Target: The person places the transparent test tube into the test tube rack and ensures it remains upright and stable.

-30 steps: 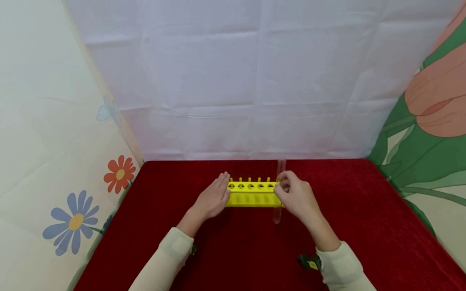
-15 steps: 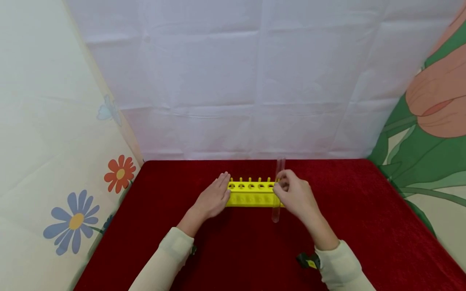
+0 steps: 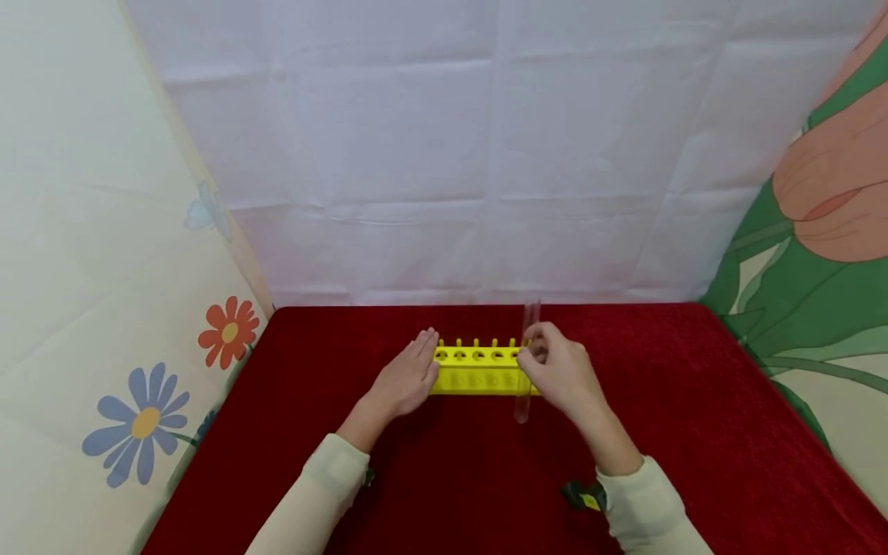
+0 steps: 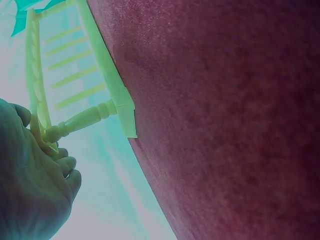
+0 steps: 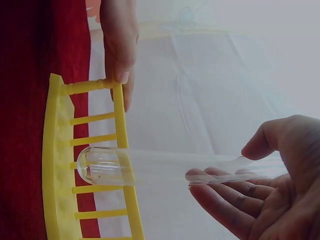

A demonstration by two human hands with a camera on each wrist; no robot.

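Note:
A yellow test tube rack [image 3: 479,374] stands on the red cloth, with a row of round holes along its top plate. My left hand [image 3: 405,375] holds the rack's left end, thumb at the near side and fingers behind, as the left wrist view shows at the plate's end [image 4: 47,137]. Between thumb and fingers, my right hand [image 3: 565,370] pinches a clear glass test tube [image 3: 523,408] near the rack's right end. The tube is nearly upright, rounded end [image 5: 97,167] down. In both the head and right wrist views it overlaps the rack from the front.
Red velvet cloth [image 3: 472,486] covers the table around the rack. A creased white sheet [image 3: 388,154] hangs behind the table's back edge. Flower-printed cloths [image 3: 62,231] stand along both sides.
My right hand has shifted slightly to the left along the rack, carrying the test tube with it. The left hand and the rack have stayed in place.

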